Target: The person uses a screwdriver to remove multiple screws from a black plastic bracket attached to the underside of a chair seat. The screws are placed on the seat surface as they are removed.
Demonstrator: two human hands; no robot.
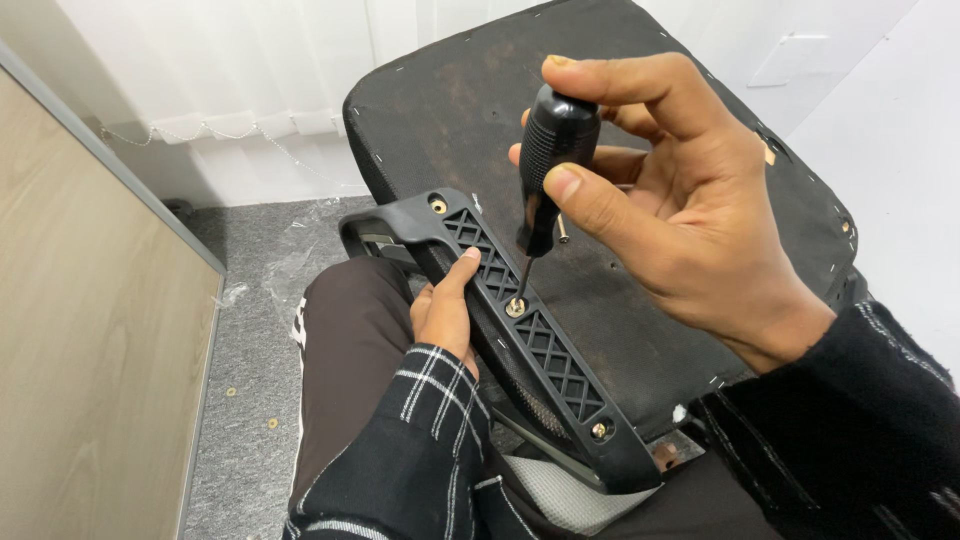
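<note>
My right hand (670,210) grips the black handle of a screwdriver (553,150), held nearly upright. Its tip rests in the middle screw (515,308) of a black plastic armrest bracket (530,340) with a lattice pattern. The bracket lies along the edge of an upturned black chair seat (480,110). My left hand (445,310) presses against the bracket's left side, thumb on its ribbed face. Two more brass screws sit in the bracket, one near the top end (438,206) and one near the bottom end (598,430).
A loose bolt (563,230) lies on the seat underside beside the screwdriver. A wooden panel (90,330) stands at the left. Grey carpet (240,330) holds small washers and plastic wrap. White blinds (220,70) hang behind. My lap is under the seat.
</note>
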